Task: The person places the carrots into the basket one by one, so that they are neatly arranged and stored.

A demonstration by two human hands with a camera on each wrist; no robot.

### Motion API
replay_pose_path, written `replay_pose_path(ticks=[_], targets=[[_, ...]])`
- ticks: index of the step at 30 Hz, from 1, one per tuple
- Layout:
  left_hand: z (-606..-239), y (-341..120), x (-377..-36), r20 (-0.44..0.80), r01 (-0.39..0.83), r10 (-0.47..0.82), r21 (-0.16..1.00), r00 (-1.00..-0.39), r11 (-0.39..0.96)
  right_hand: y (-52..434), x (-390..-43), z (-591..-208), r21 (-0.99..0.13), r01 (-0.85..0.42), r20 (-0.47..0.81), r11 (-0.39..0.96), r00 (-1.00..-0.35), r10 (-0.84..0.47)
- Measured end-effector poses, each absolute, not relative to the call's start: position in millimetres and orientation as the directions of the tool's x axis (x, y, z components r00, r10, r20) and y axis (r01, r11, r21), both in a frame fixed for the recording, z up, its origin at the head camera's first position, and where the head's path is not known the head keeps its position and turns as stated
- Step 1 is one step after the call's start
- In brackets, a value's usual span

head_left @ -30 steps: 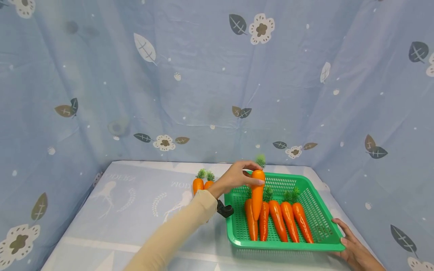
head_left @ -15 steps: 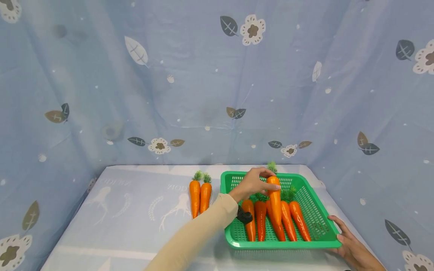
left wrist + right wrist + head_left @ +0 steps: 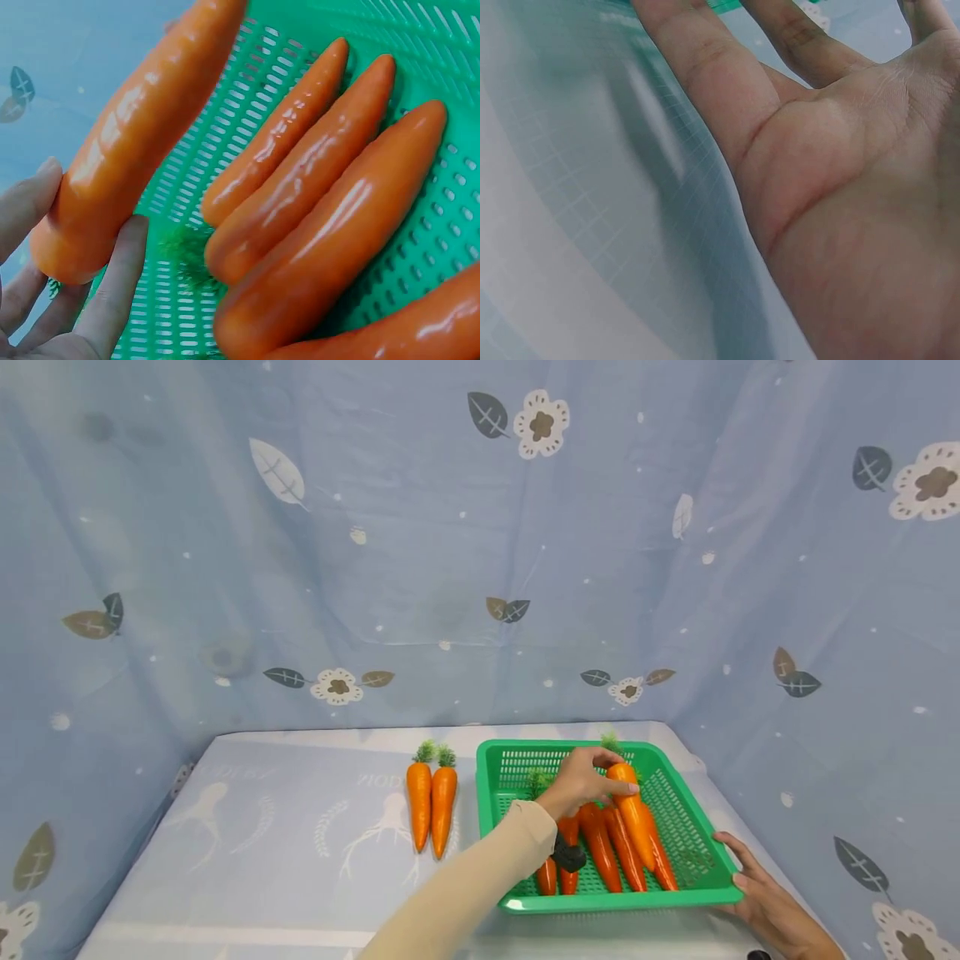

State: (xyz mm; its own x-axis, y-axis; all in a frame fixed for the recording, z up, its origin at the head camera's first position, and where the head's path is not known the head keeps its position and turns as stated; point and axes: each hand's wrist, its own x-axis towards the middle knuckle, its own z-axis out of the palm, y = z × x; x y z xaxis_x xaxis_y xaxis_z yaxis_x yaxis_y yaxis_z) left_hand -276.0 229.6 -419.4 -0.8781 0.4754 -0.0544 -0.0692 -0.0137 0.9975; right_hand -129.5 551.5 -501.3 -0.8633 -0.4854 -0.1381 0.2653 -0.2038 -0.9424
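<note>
Resting flat, fingers straight, right hand (image 3: 765,906) against the near corner of the green basket (image 3: 705,885). Gripping a glossy orange carrot (image 3: 633,810) by its thick green-tufted end, left hand (image 3: 581,781), over the basket's carrots (image 3: 596,852). Lying beyond on the counter (image 3: 285,843), two carrots (image 3: 431,797).

Two carrots (image 3: 431,808) lie left of the basket (image 3: 491,760), which holds more carrots (image 3: 600,852).

We count one green basket (image 3: 684,814). Seven carrots in all: two on the table (image 3: 262,827), at (image 3: 419,792) and (image 3: 443,796); four lying in the basket, among them (image 3: 600,846); one held carrot (image 3: 634,807) over them. Two hands, left (image 3: 581,781) and right (image 3: 765,902).
</note>
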Motion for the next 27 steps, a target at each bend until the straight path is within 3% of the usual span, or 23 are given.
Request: replay_pose_path(ticks=[9, 23, 27], targets=[[-433, 244, -270, -0.074, -0.090, 0.479, 0.996, -0.875, -0.009, 549, -130, -502, -0.964, 0.227, -0.157, -0.138, -0.906, -0.393], [-443, 259, -261, -0.090, -0.105, 0.479, 0.994, -0.873, -0.005, 548, -129, -501, -0.962, 0.226, -0.142, -0.154, -0.894, -0.425], [-445, 260, -262, -0.111, -0.090, 0.519, 0.994, -0.848, 0.066, 549, -127, -501, -0.958, 0.218, -0.119, -0.188, -0.894, -0.431]])
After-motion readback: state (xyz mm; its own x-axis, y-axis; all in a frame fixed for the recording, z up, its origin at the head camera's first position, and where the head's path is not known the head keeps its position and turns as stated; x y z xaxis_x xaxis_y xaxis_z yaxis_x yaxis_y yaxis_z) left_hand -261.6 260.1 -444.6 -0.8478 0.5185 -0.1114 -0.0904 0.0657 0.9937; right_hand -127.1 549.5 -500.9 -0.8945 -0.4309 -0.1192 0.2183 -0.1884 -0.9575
